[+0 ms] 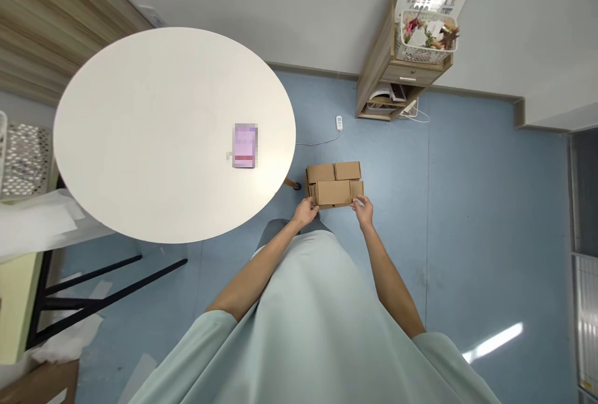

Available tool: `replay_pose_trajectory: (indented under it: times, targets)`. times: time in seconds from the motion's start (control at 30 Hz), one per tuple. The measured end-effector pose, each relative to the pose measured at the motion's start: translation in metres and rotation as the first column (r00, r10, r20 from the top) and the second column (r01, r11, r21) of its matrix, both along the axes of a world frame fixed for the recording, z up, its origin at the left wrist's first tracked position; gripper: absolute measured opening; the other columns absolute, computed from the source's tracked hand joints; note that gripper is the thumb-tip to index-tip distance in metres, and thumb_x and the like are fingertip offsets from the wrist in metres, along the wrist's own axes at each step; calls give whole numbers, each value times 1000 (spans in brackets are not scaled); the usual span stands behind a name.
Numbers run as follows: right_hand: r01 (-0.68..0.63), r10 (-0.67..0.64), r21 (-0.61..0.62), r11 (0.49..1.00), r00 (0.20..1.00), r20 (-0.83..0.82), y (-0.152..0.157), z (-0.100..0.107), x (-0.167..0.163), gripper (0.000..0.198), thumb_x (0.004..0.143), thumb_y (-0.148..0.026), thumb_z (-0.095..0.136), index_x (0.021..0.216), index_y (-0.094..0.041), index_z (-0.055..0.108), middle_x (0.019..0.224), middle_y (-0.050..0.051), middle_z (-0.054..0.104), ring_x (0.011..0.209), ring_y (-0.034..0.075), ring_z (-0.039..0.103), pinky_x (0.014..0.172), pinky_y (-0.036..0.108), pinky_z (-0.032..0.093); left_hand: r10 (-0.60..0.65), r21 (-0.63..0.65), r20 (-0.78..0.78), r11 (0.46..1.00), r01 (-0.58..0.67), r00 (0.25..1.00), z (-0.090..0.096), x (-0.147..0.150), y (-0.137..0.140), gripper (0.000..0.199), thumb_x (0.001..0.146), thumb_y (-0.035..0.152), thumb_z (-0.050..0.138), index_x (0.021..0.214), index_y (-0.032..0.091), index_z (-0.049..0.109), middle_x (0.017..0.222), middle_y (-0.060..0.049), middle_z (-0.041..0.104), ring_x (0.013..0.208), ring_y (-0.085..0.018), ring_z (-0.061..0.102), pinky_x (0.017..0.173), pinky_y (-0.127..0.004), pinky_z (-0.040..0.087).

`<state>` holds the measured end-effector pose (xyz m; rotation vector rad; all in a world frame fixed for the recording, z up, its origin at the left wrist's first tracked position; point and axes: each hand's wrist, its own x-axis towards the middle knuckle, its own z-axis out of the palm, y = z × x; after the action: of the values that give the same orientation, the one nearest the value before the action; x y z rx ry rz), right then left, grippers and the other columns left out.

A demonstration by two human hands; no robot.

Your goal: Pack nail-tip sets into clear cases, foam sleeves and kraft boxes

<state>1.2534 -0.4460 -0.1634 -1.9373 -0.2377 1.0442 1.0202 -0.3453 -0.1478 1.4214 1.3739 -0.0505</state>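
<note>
Low in front of me is a compact cluster of brown cardboard boxes (334, 193), their flat tops and seams facing up. Whether they sit inside a larger carton or are simply stacked cannot be made out. My left hand (305, 212) is closed at the near left corner, its fingers bent round the cardboard edge. At the near right corner, my right hand (363, 211) pinches the edge between thumb and fingers. The undersides of the boxes are hidden.
A white oval table (154, 130) stands to the left, bearing a blurred pink-purple item (245, 145). A wooden cabinet (402, 74) with a white basket (427, 49) stands at the back right. A white device (339, 123) on a cable lies on the blue floor (476, 205).
</note>
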Motion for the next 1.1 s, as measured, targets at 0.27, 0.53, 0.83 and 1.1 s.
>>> replay_pose_trajectory:
  times: [0.27, 0.53, 0.83, 1.1]
  targets:
    - [-134, 127, 60, 989, 987, 101, 8, 49, -36, 58, 75, -64, 71, 112, -19, 67, 130, 17, 71, 85, 24, 76, 81, 41, 62, 111, -2, 94, 994, -111, 989, 63, -64, -6, 44, 94, 30, 64, 137, 17, 67, 144, -14, 69, 118, -29, 73, 106, -41, 56]
    - [-261, 251, 156, 953, 965, 81, 44, 92, -127, 52, 76, -58, 75, 111, -20, 69, 122, 16, 74, 91, 26, 77, 83, 43, 62, 321, -23, 248, 945, -326, 914, 104, -159, -10, 44, 92, 34, 63, 132, 18, 70, 140, -13, 72, 121, -29, 72, 110, -46, 55]
    - [-489, 484, 261, 832, 871, 90, 76, 150, -298, 48, 84, -58, 75, 115, -21, 72, 125, 14, 75, 97, 26, 79, 86, 40, 62, 600, -56, 437, 761, -646, 670, 149, -320, -26, 41, 87, 38, 70, 123, 19, 75, 131, -12, 77, 123, -29, 72, 111, -45, 55]
    - [-666, 668, 283, 690, 737, 103, 88, 191, -449, 42, 88, -56, 74, 114, -23, 73, 132, 12, 72, 100, 26, 78, 88, 42, 61, 702, -71, 579, 549, -833, 414, 176, -450, -46, 40, 88, 38, 74, 122, 17, 75, 130, -15, 77, 121, -29, 73, 112, -46, 54]
